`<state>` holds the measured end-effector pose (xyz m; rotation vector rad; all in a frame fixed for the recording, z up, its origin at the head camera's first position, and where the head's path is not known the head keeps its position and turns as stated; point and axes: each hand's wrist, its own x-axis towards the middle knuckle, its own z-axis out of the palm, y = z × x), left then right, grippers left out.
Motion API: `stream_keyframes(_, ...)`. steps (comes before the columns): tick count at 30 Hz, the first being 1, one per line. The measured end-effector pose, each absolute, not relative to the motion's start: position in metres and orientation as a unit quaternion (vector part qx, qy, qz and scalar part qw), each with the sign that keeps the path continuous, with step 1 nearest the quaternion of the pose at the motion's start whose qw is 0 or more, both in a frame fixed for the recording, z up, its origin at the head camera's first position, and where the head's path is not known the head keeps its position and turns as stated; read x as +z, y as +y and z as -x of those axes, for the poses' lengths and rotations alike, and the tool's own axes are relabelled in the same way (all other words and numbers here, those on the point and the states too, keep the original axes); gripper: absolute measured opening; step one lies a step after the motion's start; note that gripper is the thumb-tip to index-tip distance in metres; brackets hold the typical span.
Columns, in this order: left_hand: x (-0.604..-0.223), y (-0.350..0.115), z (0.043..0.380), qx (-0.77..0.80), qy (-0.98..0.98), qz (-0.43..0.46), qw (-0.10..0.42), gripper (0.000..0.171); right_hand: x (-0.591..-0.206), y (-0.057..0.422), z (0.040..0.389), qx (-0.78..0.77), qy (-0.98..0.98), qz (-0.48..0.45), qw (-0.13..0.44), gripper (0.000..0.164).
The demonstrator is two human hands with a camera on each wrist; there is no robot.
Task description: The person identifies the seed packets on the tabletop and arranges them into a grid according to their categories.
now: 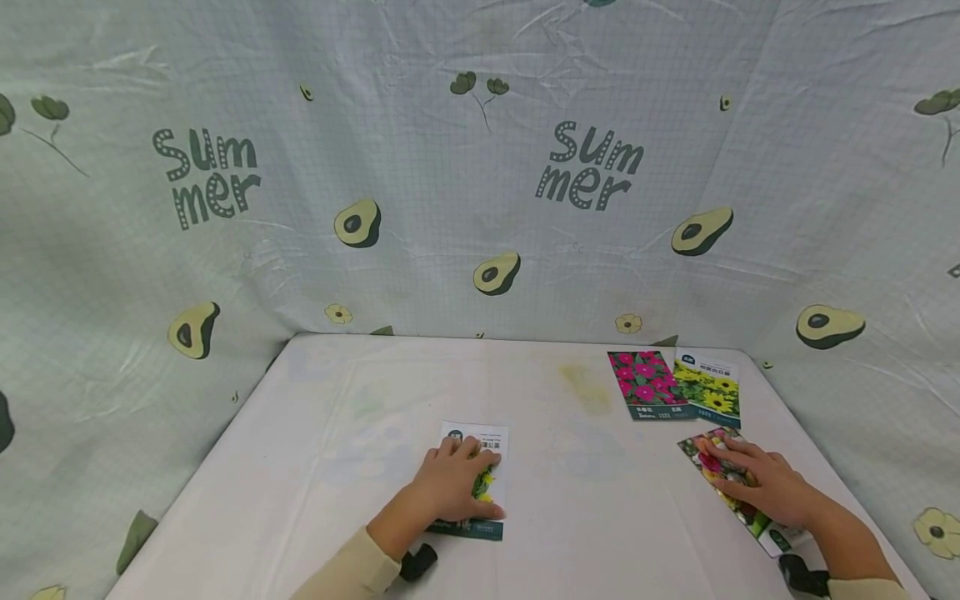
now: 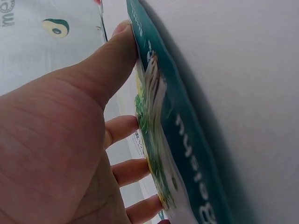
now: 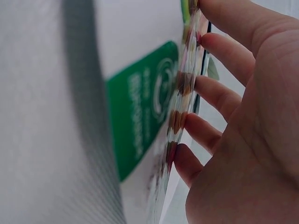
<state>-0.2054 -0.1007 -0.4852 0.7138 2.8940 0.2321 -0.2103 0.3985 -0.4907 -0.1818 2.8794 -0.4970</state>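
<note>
My left hand (image 1: pixel 453 481) lies over a seed packet (image 1: pixel 492 437) with a white top, yellow flowers and a dark teal bottom band. In the left wrist view, the thumb and spread fingertips touch the face of this packet (image 2: pixel 156 121). On the right, my right hand (image 1: pixel 772 483) rests on a slanted packet (image 1: pixel 750 518) printed with multicoloured flowers. Its fingertips press that packet's printed face in the right wrist view, where a green label (image 3: pixel 140 109) shows near one end. Both packets are partly hidden under the hands.
At the table's back right corner lie a pink-flower packet (image 1: pixel 647 379) and a yellow-flower packet (image 1: pixel 708 387), overlapping slightly. The white table (image 1: pixel 360 417) has a yellowish stain (image 1: pixel 585 387). A printed curtain (image 1: pixel 420 167) surrounds its back and sides.
</note>
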Motion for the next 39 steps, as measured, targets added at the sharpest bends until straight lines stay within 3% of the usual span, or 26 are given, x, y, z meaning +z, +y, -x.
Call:
stream_keyframes(22, -0.4818, -0.1014, 0.2033, 0.084, 0.969, -0.224, 0.067, 0.081, -0.4885, 0.3969, 0.2102, -0.17, 0.978, 0.057, 0.111, 0.076)
stream_keyframes(39, -0.4772, -0.104, 0.209, 0.096, 0.963, -0.228, 0.108, 0.084, -0.4924, 0.3988, 0.212, -0.163, 0.979, 0.051, 0.111, 0.079)
